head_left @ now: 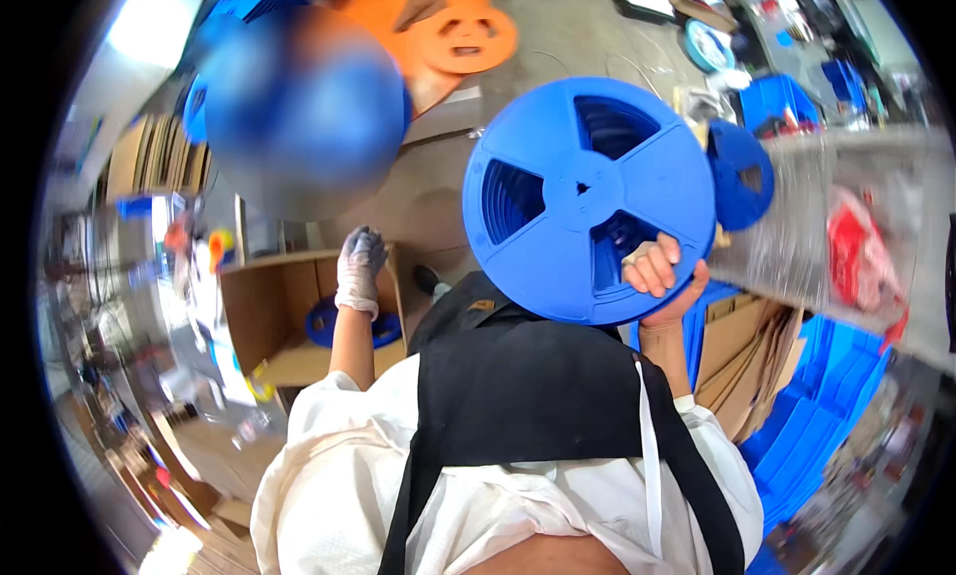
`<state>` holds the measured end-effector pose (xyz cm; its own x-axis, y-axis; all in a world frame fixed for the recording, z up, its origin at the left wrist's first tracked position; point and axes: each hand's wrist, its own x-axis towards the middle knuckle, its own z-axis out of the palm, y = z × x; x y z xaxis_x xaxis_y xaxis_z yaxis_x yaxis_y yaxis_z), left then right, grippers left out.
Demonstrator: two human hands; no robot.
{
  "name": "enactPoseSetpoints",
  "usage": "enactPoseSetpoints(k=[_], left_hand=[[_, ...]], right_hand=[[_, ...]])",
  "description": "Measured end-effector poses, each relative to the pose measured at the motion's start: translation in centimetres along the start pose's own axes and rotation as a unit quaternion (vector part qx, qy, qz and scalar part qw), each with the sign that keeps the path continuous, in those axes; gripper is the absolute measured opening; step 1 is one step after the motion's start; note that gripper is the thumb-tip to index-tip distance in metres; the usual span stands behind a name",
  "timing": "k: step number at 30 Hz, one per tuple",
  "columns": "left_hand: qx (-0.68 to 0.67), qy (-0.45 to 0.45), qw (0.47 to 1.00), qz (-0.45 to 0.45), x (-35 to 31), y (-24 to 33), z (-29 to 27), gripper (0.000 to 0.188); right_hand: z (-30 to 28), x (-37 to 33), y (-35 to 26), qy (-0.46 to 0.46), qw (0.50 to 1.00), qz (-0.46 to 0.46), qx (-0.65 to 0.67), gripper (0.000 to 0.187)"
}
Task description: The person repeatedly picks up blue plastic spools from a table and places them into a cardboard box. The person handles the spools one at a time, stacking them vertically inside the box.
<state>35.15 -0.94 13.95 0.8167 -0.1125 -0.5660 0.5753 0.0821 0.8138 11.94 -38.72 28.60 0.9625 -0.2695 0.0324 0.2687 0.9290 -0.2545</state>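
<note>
A stack of blue plastic reels [596,187] faces up in front of my body, its round hub and three cut-out windows showing. Layered edges inside the windows show several reels lying together. My right hand [659,274], bare at the fingers, grips the stack at its lower right, fingers through a window and thumb at the outer rim. My left hand [359,268] wears a white glove with grey fingertips. Its fingers are curled in above an open cardboard box [261,311], and nothing shows in them. Inside that box lies a blue reel [321,321].
A blurred blue round shape [309,107] hangs at upper left, before orange discs [468,42]. Another blue reel [735,177] stands by a plastic-wrapped surface [792,192] at right. Flat cardboard [742,366] and blue bins [827,406] are at lower right.
</note>
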Motion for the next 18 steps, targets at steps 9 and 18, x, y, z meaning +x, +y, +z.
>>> enactPoseSetpoints(k=[9, 18], left_hand=[[0.466, 0.195, 0.65, 0.567, -16.0, 3.9, 1.5, 0.04], [0.573, 0.01, 0.569, 0.59, -23.9, 3.1, 11.1, 0.05]], right_hand=[[5.8, 4.1, 0.5, -0.194, 0.969, 0.137, 0.063, 0.032], [10.1, 5.8, -3.2, -0.175, 0.931, 0.317, 0.043, 0.032]])
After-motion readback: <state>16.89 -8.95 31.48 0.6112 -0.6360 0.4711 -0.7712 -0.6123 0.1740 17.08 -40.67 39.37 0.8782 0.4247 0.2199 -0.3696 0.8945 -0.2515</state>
